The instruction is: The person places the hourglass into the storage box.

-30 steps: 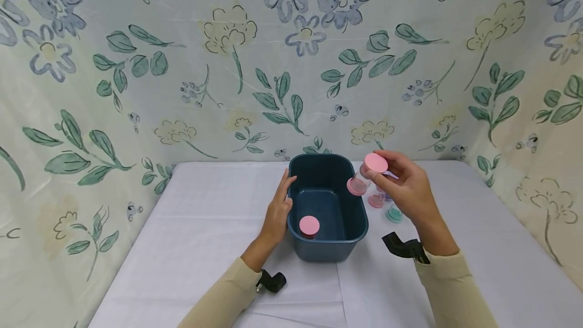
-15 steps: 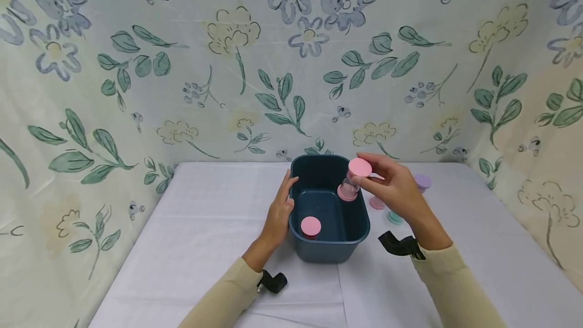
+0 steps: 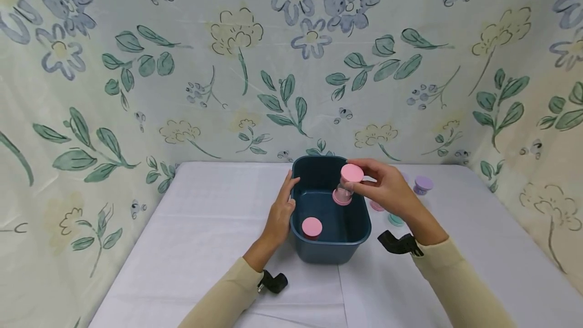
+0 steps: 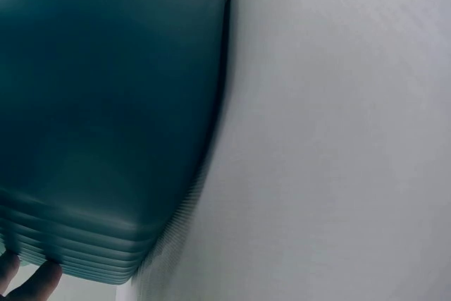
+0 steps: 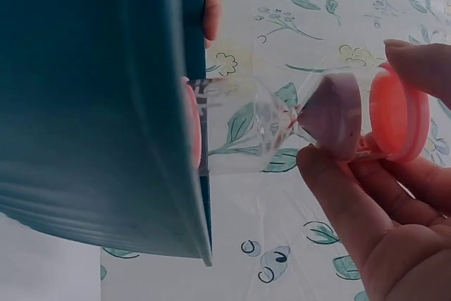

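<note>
My right hand [image 3: 387,186] grips a sand timer [image 3: 352,173] with pink end caps and a clear glass body. The right wrist view shows purplish sand [image 5: 332,114] in the glass half nearest the fingers. The timer's lower cap overlaps the inside of a dark blue plastic bin [image 3: 330,253], over its right side. Near the bin's front left corner, a round pink cap [image 3: 311,227] shows inside it. My left hand [image 3: 279,211] rests along the bin's left wall with fingers extended; its fingertips [image 4: 44,281] touch the ribbed outside in the left wrist view.
Right of the bin, partly behind the right hand, stand a purple-capped timer [image 3: 423,184], a teal-capped piece [image 3: 395,220] and a pink-capped piece [image 3: 376,205]. A white cloth [image 3: 218,227] covers the table; a floral curtain [image 3: 196,65] hangs behind and at the sides.
My right hand has carried the pink sand timer left and slightly down, from the bin's right rim to over its inside. The left hand stays on the bin wall. The purple-capped timer has come into view.
</note>
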The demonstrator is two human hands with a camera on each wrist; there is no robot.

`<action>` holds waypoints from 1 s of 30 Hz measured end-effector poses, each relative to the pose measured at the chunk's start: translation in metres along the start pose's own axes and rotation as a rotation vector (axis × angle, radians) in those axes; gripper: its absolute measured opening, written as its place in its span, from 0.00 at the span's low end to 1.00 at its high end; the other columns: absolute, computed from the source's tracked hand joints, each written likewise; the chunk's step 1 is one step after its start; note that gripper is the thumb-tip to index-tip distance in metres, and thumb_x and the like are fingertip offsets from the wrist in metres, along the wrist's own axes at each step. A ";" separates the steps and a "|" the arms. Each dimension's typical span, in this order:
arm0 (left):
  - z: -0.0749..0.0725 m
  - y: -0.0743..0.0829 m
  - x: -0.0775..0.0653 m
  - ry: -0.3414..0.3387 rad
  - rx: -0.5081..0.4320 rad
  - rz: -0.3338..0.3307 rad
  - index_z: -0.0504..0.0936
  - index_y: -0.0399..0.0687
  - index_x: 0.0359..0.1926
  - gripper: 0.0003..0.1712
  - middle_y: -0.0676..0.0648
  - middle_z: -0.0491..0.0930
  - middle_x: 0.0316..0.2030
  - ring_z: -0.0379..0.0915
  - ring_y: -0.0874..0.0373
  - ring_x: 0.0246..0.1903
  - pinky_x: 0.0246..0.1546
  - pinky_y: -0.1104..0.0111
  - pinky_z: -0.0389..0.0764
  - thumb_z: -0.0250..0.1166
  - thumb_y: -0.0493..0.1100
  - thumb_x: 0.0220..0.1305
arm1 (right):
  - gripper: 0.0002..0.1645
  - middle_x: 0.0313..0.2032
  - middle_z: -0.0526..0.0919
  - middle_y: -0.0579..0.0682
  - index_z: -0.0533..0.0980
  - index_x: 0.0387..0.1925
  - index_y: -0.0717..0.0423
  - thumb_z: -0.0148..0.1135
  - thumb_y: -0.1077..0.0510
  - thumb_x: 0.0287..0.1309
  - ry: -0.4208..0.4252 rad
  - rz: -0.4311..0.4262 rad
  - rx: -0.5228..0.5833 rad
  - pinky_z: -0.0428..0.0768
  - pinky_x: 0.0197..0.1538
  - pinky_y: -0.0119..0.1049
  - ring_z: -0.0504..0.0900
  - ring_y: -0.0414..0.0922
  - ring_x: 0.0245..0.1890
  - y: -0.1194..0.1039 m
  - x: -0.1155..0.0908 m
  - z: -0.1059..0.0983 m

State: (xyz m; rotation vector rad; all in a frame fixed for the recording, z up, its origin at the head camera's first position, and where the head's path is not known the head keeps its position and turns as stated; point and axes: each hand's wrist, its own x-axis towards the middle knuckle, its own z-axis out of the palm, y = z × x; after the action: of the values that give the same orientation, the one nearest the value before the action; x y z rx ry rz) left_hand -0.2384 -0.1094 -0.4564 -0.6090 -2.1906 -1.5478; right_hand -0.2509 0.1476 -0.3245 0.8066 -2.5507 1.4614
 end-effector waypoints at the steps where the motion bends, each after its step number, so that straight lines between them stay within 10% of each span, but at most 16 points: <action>1: 0.000 0.000 0.000 0.000 0.000 0.000 0.57 0.49 0.73 0.30 0.47 0.44 0.76 0.40 0.52 0.74 0.68 0.43 0.49 0.38 0.41 0.70 | 0.34 0.55 0.78 0.51 0.71 0.62 0.56 0.70 0.53 0.54 -0.011 -0.003 -0.004 0.79 0.50 0.38 0.79 0.49 0.54 0.000 0.001 0.000; 30: -0.001 0.004 -0.002 -0.010 0.027 -0.027 0.57 0.51 0.73 0.31 0.52 0.43 0.76 0.39 0.55 0.74 0.68 0.45 0.51 0.36 0.53 0.73 | 0.30 0.50 0.80 0.53 0.76 0.55 0.54 0.73 0.52 0.50 -0.239 0.009 -0.078 0.83 0.47 0.45 0.81 0.52 0.46 0.007 0.021 0.013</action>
State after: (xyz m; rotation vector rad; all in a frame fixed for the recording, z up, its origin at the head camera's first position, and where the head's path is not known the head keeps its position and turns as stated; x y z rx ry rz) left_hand -0.2346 -0.1093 -0.4544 -0.5821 -2.2319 -1.5287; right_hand -0.2700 0.1315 -0.3297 1.0153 -2.7643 1.3312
